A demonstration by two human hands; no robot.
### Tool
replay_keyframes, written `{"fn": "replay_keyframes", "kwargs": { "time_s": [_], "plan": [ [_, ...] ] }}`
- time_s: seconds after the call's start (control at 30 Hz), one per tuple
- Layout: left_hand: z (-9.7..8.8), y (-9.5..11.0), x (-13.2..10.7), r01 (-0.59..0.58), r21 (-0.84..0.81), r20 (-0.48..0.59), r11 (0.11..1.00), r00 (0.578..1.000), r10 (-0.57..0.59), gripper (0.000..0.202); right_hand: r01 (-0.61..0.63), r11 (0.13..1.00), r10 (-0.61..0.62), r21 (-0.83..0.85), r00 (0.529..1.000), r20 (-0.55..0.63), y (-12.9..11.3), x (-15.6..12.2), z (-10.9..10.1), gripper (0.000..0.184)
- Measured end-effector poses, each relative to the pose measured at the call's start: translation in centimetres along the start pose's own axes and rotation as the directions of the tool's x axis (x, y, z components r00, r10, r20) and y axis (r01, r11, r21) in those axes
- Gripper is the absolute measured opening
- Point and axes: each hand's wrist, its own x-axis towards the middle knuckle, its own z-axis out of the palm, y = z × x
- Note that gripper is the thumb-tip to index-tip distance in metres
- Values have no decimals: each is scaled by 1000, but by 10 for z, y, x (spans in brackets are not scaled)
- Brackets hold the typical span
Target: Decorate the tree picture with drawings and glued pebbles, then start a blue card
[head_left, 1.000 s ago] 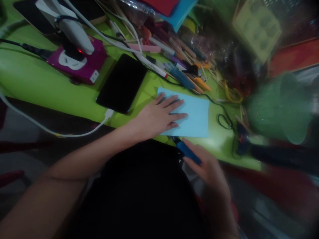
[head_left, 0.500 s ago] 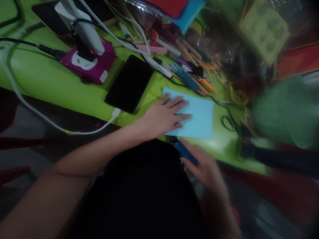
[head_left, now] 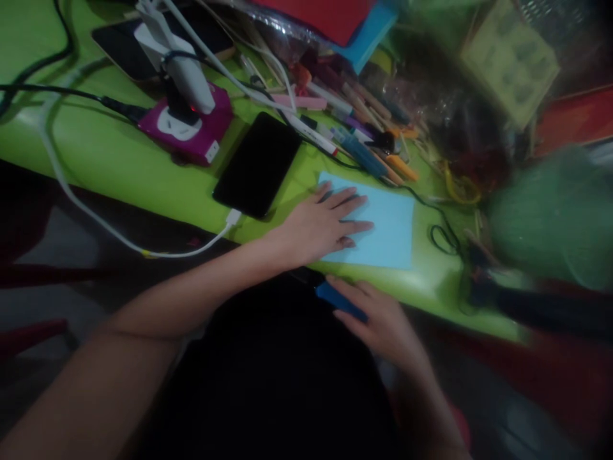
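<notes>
A light-blue sheet of paper [head_left: 390, 233] lies near the front edge of the table. Spread flat over its left part, my left hand [head_left: 325, 220] presses it down with the fingers apart. My right hand [head_left: 376, 313] is closed around a blue-handled tool [head_left: 341, 303] just below the table edge, in front of my dark clothing. The tool's dark front end points left and blends into the shadow, so its exact kind is unclear. A gap separates the tool from the paper.
Left of the paper lies a black phone [head_left: 258, 165] with a white charging cable [head_left: 163, 254]. Beyond it sits a purple power socket [head_left: 211, 124] with plugs. Several pens and markers [head_left: 364, 153] are heaped behind the paper. At right stands a blurred green container [head_left: 546, 217].
My right hand has drawn the tool left and slightly down, away from the paper's lower edge. My left hand stays on the paper. The view has shifted slightly.
</notes>
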Motion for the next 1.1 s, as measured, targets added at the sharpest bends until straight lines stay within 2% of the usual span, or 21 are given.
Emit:
{"fn": "replay_keyframes", "kwargs": {
  "time_s": [0.17,0.27,0.33,0.4,0.5,0.73,0.97,1.1],
  "plan": [
    [5,-3,-1,-12,-2,-58,1000,998,12,45,-55,997,58,59,997,-48,19,-29,-36,57],
    [9,-5,-1,-17,-48,-76,999,997,13,47,-92,996,94,18,974,-205,37,-34,-64,57],
    [10,-4,-2,-9,-79,-81,997,997,2,48,-124,992,110,-24,941,-319,49,-24,-82,57],
    [9,-3,-2,-6,-93,-78,996,997,-2,52,-155,986,117,-66,909,-401,60,-4,-98,57],
    [6,-1,-3,-17,-90,-61,996,998,12,61,-140,978,57,-157,894,-445,76,37,-119,54],
    [5,-1,-8,-37,-152,-77,988,997,26,68,-14,949,-120,-314,907,-404,94,139,-155,49],
    [-2,-1,-9,-36,-221,-28,975,999,30,73,46,885,-255,-464,880,-400,90,231,-162,44],
    [-6,-2,-10,-51,-252,-4,967,999,52,76,-48,832,-257,-553,849,-461,83,260,-158,39]
  ]
}}
